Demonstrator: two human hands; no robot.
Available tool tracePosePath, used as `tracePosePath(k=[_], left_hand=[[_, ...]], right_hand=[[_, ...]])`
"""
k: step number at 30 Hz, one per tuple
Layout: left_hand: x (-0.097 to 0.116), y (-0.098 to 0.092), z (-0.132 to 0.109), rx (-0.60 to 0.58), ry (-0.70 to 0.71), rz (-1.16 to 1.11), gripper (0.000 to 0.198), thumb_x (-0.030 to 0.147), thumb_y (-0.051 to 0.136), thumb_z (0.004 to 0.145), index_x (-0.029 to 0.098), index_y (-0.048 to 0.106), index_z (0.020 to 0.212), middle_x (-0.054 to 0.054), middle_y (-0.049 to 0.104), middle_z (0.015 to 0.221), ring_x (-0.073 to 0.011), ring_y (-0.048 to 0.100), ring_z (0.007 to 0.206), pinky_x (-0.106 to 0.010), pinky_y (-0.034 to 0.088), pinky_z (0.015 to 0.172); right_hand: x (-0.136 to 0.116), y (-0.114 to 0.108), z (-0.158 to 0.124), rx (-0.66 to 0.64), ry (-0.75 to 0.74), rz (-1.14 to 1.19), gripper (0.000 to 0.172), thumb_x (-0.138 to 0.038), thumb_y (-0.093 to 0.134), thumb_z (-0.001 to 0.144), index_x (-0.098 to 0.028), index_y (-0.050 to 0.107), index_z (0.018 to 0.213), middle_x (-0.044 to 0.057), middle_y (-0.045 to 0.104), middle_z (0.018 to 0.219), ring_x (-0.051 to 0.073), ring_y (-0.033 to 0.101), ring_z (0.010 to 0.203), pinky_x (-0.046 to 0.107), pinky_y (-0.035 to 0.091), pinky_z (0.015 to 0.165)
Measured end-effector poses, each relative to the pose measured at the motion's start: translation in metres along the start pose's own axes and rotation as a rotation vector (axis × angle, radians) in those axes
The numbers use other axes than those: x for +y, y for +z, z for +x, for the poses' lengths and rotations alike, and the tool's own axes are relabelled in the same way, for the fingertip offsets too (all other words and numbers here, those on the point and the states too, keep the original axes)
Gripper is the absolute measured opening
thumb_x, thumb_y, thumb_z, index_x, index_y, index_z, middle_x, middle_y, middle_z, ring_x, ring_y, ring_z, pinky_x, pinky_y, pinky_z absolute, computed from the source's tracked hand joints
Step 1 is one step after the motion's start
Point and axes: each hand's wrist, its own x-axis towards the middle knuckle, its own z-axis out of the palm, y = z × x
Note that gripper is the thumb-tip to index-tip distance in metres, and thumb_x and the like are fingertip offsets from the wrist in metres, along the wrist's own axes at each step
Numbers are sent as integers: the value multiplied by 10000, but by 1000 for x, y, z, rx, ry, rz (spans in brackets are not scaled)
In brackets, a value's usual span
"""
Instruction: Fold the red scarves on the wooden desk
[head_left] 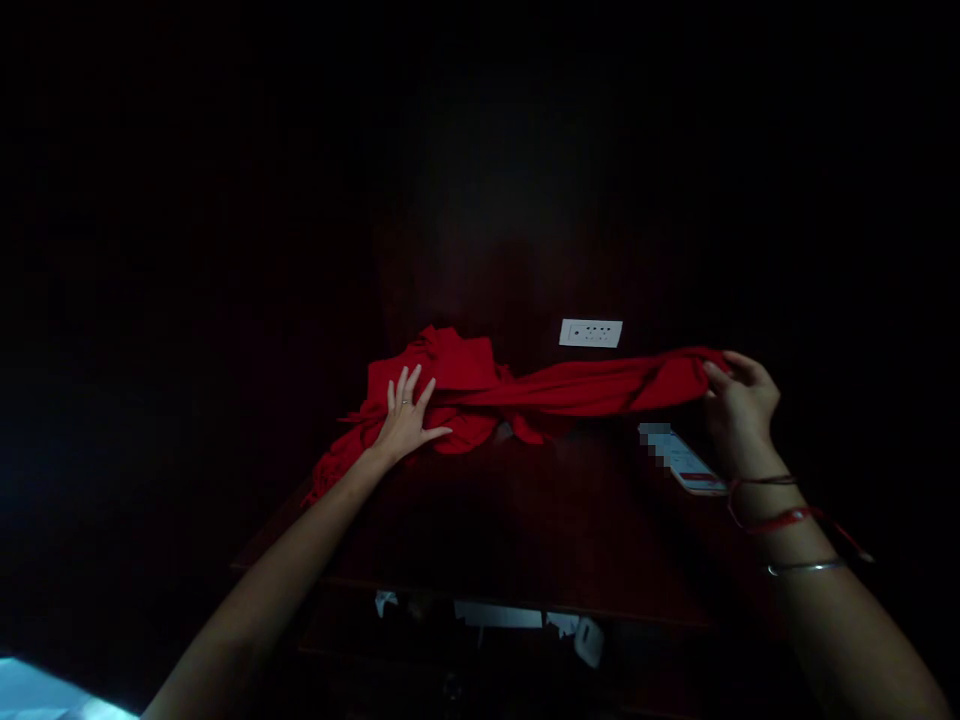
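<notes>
A long red cloth, which looks like a scarf with a fringed end, lies bunched on the left of a dark wooden tabletop. On the bunched part rests my left hand, its fingers spread, with a ring on one of them. My right hand pinches the far right end of the cloth between thumb and fingers. Between the two hands a narrow stretch of the cloth runs taut, raised above the tabletop toward the right.
A phone with a lit screen lies on the right of the tabletop. A white wall socket sits behind the cloth. Below the front edge, an open shelf holds white papers and a small white object. The surroundings are very dark.
</notes>
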Motion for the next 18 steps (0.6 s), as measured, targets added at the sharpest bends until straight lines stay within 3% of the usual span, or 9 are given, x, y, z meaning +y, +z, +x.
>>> tracePosePath(k=[1, 2, 5, 6, 10, 12, 13, 16, 18], left_hand=[[7, 1, -4, -52, 11, 26, 903, 560, 564, 573, 169, 169, 1285, -167, 30, 1350, -347, -18, 1210, -557, 78, 919], [12, 3, -8, -103, 17, 52, 876, 542, 580, 568, 178, 212, 1275, -162, 40, 1352, -354, -22, 1207, -567, 67, 913], [24, 12, -24, -244, 54, 85, 825, 483, 628, 545, 218, 288, 1249, -133, 73, 1356, -354, -26, 1207, -568, 62, 914], [27, 15, -28, -281, 75, 83, 820, 470, 641, 534, 232, 302, 1242, -120, 87, 1357, -350, -27, 1208, -564, 67, 917], [33, 16, -35, -343, 128, 57, 819, 483, 639, 527, 240, 312, 1237, -100, 126, 1353, -337, -10, 1213, -561, 66, 921], [30, 11, -35, -345, 141, 42, 812, 536, 592, 550, 228, 303, 1243, -102, 132, 1352, -329, 5, 1216, -559, 50, 923], [27, 9, -36, -348, 146, 38, 809, 564, 563, 561, 223, 299, 1246, -101, 133, 1352, -326, 8, 1217, -557, 45, 924], [13, 3, -43, -366, 113, 54, 844, 618, 510, 566, 211, 262, 1262, -106, 115, 1355, -340, 0, 1212, -576, 59, 908], [1, 3, -52, -369, 45, 82, 872, 612, 519, 562, 200, 230, 1274, -120, 92, 1356, -361, -15, 1205, -602, 89, 883]], right_hand=[[15, -19, 0, 19, 41, -263, 343, -214, 451, 699, -174, 441, 1040, 65, 511, 896, 153, 535, 804, 303, 457, 653], [28, -32, -3, -91, 83, -536, 337, -226, 429, 713, -160, 450, 1043, 91, 507, 933, 180, 521, 862, 333, 448, 688], [45, -34, -29, -260, 108, -706, 361, -265, 589, 589, -129, 564, 922, 163, 476, 1048, 308, 449, 986, 458, 363, 799], [44, -23, -42, -317, 56, -740, 425, -296, 598, 585, -155, 550, 983, 159, 397, 1163, 314, 371, 1074, 448, 320, 855], [28, 51, -109, -955, -352, -915, 832, -503, 534, 610, -292, 105, 1292, 96, 73, 1358, 327, 55, 1213, 539, 235, 863], [24, 85, -134, -1144, -408, -990, 866, -462, 590, 575, -303, 124, 1286, 104, 151, 1344, 343, 96, 1203, 575, 202, 850], [23, 96, -141, -1198, -425, -990, 762, -383, 608, 590, -283, 251, 1256, 120, 284, 1292, 330, 216, 1173, 546, 224, 858], [22, 101, -129, -1187, -411, -900, 288, -196, 546, 663, -167, 584, 947, 134, 574, 973, 246, 511, 925, 404, 353, 805], [16, 79, -95, -977, -369, -654, 157, -148, 505, 680, -127, 623, 782, 110, 617, 785, 181, 562, 762, 325, 395, 737]])
